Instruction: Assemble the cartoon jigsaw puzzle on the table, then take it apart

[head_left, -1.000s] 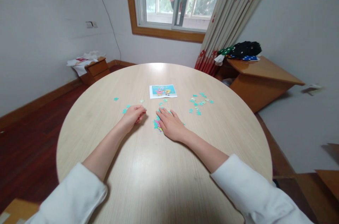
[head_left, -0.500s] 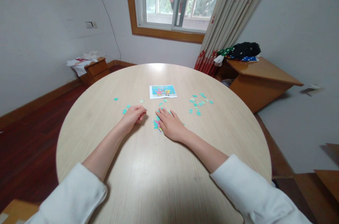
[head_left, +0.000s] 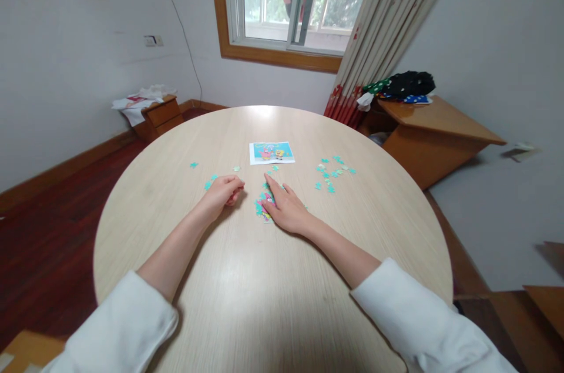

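Between the counter's (head_left: 264, 314) left and right edges, I see a puzzle (head_left: 259, 207), partly put together, I think, and partly hidden under my right hand (head_left: 287, 208), whose fingers are stretched out. My left hand (head_left: 225, 191) is curled; I can't tell if it holds anything. Loose pieces (head_left: 331, 189) on both sides are not joined yet.

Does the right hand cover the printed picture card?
No, the picture card lies in full view beyond the right hand.
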The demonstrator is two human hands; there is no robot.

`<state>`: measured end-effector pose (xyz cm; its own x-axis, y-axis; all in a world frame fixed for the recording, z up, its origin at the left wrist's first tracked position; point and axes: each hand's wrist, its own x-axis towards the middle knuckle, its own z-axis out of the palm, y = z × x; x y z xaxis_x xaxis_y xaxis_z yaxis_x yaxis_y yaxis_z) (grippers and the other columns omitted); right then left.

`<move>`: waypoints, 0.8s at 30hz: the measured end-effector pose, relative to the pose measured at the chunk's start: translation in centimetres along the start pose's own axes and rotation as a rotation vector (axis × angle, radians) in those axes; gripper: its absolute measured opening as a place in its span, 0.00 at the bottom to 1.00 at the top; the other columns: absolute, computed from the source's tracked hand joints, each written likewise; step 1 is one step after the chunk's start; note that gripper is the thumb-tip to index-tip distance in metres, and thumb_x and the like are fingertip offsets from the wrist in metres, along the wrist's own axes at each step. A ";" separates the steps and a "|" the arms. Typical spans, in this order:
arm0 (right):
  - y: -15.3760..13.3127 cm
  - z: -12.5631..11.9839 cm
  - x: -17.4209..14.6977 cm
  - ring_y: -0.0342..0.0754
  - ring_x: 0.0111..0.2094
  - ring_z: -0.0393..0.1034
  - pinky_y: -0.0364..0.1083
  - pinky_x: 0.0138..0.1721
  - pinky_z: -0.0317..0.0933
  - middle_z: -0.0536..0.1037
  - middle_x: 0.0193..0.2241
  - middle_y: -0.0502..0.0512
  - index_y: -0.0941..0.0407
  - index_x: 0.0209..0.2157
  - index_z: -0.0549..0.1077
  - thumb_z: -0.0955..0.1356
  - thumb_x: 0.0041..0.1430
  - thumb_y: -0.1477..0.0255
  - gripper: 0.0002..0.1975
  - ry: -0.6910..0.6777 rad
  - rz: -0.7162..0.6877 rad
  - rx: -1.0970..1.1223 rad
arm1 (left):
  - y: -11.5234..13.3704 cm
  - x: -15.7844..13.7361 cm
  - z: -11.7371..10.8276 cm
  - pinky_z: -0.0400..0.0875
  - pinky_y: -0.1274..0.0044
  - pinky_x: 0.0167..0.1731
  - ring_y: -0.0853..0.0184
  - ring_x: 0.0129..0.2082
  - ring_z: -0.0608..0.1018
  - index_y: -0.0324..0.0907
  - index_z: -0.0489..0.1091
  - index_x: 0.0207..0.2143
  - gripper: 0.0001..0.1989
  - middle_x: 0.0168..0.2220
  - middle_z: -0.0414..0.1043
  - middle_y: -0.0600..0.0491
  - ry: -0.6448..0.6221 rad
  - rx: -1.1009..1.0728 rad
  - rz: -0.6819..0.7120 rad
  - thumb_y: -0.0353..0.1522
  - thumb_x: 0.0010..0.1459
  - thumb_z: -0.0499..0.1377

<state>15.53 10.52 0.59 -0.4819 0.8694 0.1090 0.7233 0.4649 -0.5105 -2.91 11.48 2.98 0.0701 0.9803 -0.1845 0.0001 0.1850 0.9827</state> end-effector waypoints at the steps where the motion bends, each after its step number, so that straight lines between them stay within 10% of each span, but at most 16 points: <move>1: 0.1 0.0 0.1 0.51 0.65 0.47 0.59 0.63 0.41 0.52 0.64 0.65 0.60 0.66 0.40 0.57 0.63 0.66 0.33 0.022 0.003 0.033 | 0.0 0.0 0.0 0.42 0.82 0.13 0.80 0.10 0.52 0.41 0.56 0.16 0.11 0.10 0.51 0.62 -0.005 -0.005 -0.001 0.32 0.44 0.57; 15: 1.0 -1.1 0.6 0.49 0.55 0.63 0.53 0.56 0.56 0.66 0.56 0.63 0.56 0.60 0.56 0.57 0.62 0.69 0.24 0.315 0.025 0.300 | -0.2 0.1 -0.2 0.41 0.82 0.14 0.80 0.10 0.51 0.41 0.57 0.16 0.11 0.09 0.52 0.62 -0.014 -0.026 -0.022 0.32 0.45 0.57; 24: 5.7 -1.4 2.7 0.48 0.38 0.71 0.50 0.45 0.64 0.75 0.36 0.60 0.60 0.43 0.68 0.58 0.55 0.68 0.17 0.483 0.227 0.558 | 0.2 0.6 -0.6 0.47 0.81 0.15 0.77 0.11 0.53 0.42 0.58 0.18 0.07 0.09 0.49 0.64 0.369 -0.155 0.211 0.31 0.45 0.55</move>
<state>19.09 15.74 -0.84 0.0109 0.9694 0.2452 0.3604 0.2249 -0.9053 -3.51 12.16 3.03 -0.3080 0.9514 0.0000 -0.1276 -0.0413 0.9910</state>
